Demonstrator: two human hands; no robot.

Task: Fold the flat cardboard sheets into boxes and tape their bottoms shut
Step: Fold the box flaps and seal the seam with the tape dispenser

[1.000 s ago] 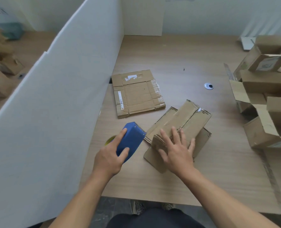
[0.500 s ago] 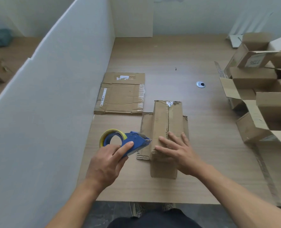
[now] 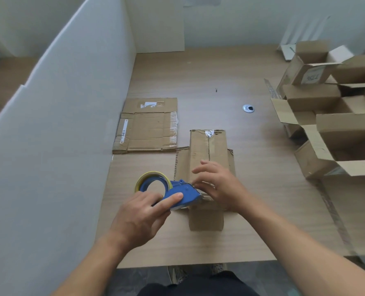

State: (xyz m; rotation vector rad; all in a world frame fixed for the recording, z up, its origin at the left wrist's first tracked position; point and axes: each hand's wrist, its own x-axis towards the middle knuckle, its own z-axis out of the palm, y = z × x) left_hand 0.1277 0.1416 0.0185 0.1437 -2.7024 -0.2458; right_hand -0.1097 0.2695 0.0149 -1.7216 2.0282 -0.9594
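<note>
One seemingly light, springy cardboard box (image 3: 198, 150) needs pressing beside the left hand (image 3: 139, 218) gripping the tape dispenser (image 3: 183, 194); right hand (image 3: 224, 186) grasp unclear.

Bare left hand (image 3: 139, 216), right hand (image 3: 222, 189) and forearms (image 3: 301, 246); dark trousers (image 3: 198, 285) and mottled grey shoes (image 3: 177, 274).

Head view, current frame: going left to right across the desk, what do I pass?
White partition panel → flat cardboard sheet → folded cardboard box → round cable grommet → pile of open boxes.
</note>
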